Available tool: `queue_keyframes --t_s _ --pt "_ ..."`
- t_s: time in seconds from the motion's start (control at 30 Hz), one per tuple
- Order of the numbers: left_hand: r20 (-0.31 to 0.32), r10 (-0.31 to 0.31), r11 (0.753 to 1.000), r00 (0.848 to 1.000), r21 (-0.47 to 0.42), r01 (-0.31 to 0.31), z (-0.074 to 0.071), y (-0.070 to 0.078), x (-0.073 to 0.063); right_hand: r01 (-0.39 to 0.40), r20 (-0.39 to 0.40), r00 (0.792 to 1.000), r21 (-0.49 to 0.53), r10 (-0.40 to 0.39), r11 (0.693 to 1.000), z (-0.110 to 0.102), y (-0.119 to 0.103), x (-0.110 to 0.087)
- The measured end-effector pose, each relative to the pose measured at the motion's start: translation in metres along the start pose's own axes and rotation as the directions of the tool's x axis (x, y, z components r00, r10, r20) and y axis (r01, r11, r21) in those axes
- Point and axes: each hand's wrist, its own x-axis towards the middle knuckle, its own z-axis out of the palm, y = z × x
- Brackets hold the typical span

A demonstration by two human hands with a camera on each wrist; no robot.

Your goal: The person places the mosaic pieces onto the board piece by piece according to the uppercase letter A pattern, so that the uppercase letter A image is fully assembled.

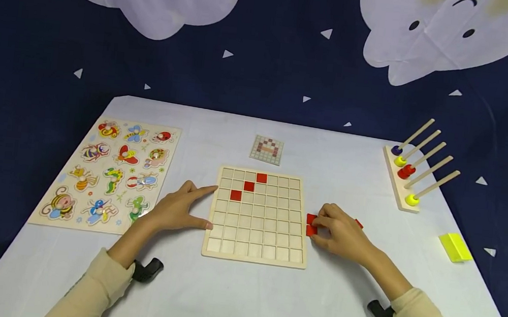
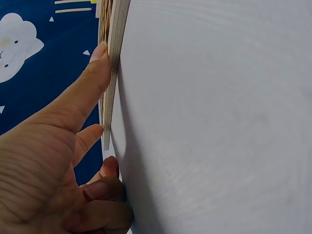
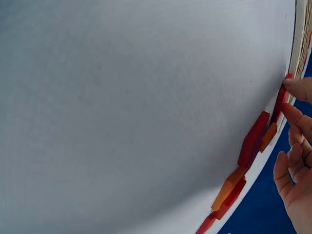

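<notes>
A wooden grid board (image 1: 255, 236) lies in the middle of the table, with three red square tiles (image 1: 249, 186) set in a diagonal near its upper left. My left hand (image 1: 172, 208) touches the board's left edge with thumb and index finger spread apart; the left wrist view shows the thumb (image 2: 80, 95) against the rim. Just off the board's right edge, my right hand (image 1: 343, 234) pinches a red tile (image 3: 282, 100) between thumb and index finger. Other red tiles and orange tiles (image 3: 228, 189) lie beside it, mostly hidden under the hand in the head view.
A small patterned card (image 1: 266, 150) lies behind the board. To the left is an insect puzzle board (image 1: 118, 163). At the right stand a peg stacker with coloured beads (image 1: 402, 185) and a folded yellow piece (image 1: 455, 248). A dark blue cloth hangs behind the table.
</notes>
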Motion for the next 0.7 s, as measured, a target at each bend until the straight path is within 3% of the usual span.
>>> queue_keyframes --t_s 0.3,0.7 --pt "0.001 -0.017 1.0 1.0 0.0 0.017 -0.002 0.001 -0.001 -0.076 0.084 0.994 0.067 0.07 0.995 -0.015 -0.006 0.019" --pt "-0.001 -0.011 1.0 1.0 0.001 0.011 -0.001 0.001 -0.001 -0.003 0.131 0.991 0.14 -0.015 0.99 0.0 -0.042 0.08"
